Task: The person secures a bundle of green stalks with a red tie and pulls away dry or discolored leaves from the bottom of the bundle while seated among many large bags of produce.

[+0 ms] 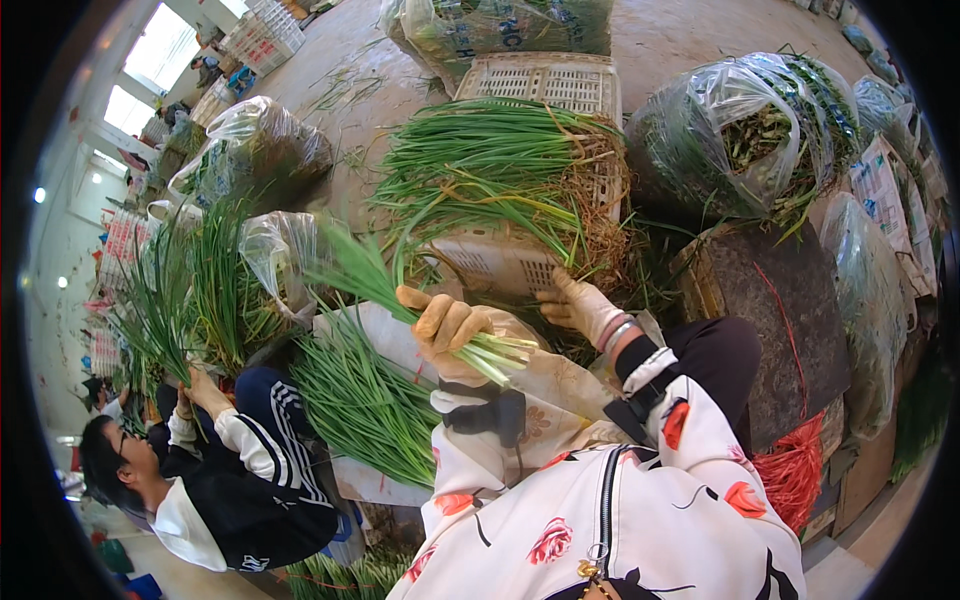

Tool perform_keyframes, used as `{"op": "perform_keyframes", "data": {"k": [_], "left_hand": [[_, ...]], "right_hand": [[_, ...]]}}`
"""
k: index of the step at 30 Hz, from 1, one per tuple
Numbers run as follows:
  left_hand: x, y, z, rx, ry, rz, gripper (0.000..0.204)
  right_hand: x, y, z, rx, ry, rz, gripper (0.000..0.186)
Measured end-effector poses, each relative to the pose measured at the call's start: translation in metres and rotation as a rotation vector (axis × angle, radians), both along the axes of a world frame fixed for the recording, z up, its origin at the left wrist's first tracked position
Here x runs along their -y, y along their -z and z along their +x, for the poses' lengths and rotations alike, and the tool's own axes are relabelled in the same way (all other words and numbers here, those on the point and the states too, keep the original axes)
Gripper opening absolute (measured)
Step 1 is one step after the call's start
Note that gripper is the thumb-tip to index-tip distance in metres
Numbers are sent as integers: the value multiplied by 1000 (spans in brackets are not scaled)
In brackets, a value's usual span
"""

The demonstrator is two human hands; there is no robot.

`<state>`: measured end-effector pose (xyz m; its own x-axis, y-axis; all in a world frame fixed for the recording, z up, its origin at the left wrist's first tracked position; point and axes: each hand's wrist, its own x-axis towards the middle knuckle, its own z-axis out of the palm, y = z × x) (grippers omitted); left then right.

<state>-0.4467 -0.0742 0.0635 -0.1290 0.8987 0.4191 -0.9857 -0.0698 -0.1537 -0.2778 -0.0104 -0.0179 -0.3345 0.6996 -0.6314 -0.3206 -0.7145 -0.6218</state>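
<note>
The left grip [447, 330] is closed around a slim bunch of green stalks with white ends [497, 355], held above the near edge of a cream slatted plastic crate [480, 262]. The right grip [580, 306] curls loosely by that edge's right corner; whether it holds anything, I cannot tell. A heap of green stalks with brown roots [480, 150] covers the crate, crowding that corner. Beyond the right edge bulges a stuffed clear plastic bag [690, 150]; leftward sits a co-worker [260, 490].

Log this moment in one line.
left hand: gripping green bunch | right hand: beside pale crate, contact unclear | pile: on crate
</note>
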Motion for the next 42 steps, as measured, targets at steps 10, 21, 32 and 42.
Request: {"op": "perform_keyframes", "data": {"k": [10, 21, 32, 42], "left_hand": [[-21, 36, -4, -184, -53, -609, 17], [-21, 36, -6, -213, -99, -622, 18], [-18, 35, -13, -192, -134, -593, 20], [-12, 34, -17, -235, -13, -662, 25]], "right_hand": [[-35, -45, 113, -546, 197, 269, 33], [-35, -70, 143, 1588, -718, 773, 29], [-2, -28, 38, 869, -736, 821, 24], [-10, 91, 13, 1340, -836, 764, 26]]}}
